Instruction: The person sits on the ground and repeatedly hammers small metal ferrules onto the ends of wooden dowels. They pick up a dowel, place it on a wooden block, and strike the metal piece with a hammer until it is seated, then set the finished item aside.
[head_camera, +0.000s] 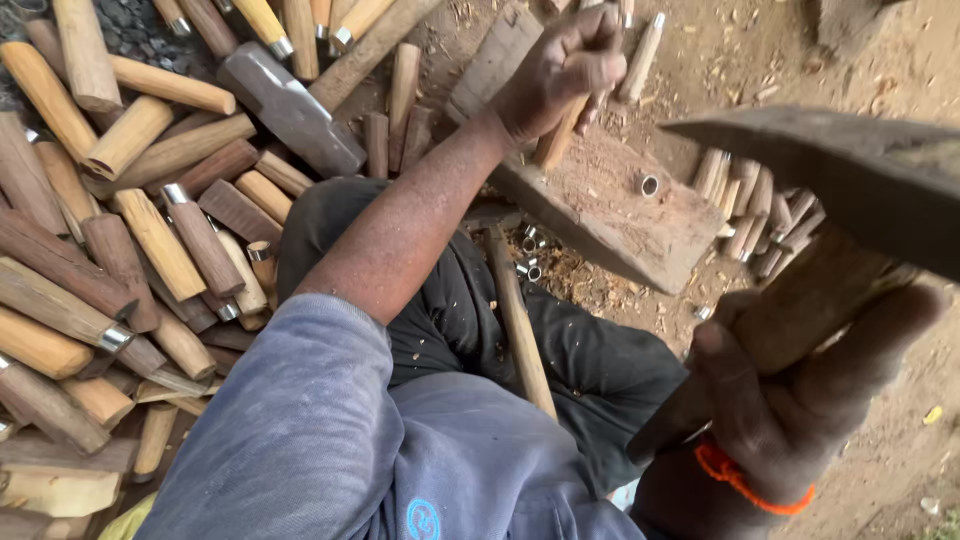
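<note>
Both hands have a closed grip. Left hand (560, 70) is wrapped tightly around a short wooden handle (556, 140), standing it on end on the wooden block (620, 215) that lies on the dirt ground. Right hand (790, 385), an orange band at its wrist, is clenched around the wooden shaft of a hatchet (850, 170), whose dark blade is raised above and right of the block. A small metal ring (648, 184) lies on the block near the handle. Heaps of turned handles (150, 240) lie at left.
</note>
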